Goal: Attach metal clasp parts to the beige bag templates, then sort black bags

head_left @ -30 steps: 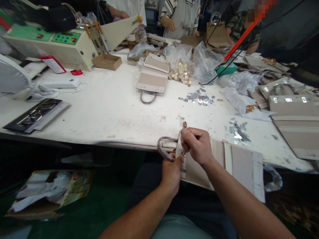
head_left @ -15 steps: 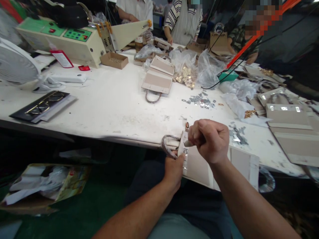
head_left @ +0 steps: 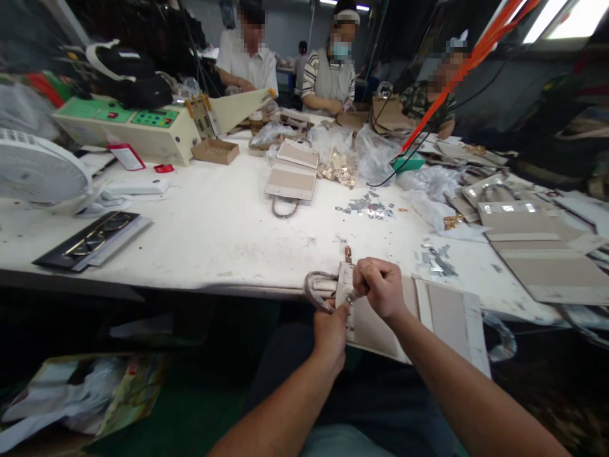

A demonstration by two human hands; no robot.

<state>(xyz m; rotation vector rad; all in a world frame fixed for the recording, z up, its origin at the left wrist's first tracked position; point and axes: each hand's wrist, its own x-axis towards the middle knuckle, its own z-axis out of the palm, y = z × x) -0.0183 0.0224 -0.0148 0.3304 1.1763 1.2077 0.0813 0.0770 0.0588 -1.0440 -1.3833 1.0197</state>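
A beige bag panel [head_left: 375, 324] with a looped, wrapped handle [head_left: 311, 289] lies at the table's front edge. My left hand [head_left: 330, 330] grips its left end beside the handle, thumb on top near small metal pieces. Closed in a fist, my right hand [head_left: 380, 282] holds a small pale tool [head_left: 354, 296], mostly hidden by the fingers; its tip meets the panel at a metal piece by my left thumb. A copper-coloured metal part [head_left: 348, 254] is just beyond the panel. Loose silver metal plates [head_left: 371, 206] lie farther back, with more [head_left: 435, 260] at the right.
Another beige bag panel [head_left: 292, 171] lies mid-table. Stacked panels [head_left: 537, 247] are at the right. Gold parts [head_left: 337, 168] sit in plastic. At the left are a fan [head_left: 38, 168], a machine [head_left: 128, 130] and a dark packet [head_left: 88, 241]. Several people sit across the table.
My right hand has come down, bringing the tool's tip onto the panel beside my left thumb. My left hand keeps its grip. The camera view has tilted upward.
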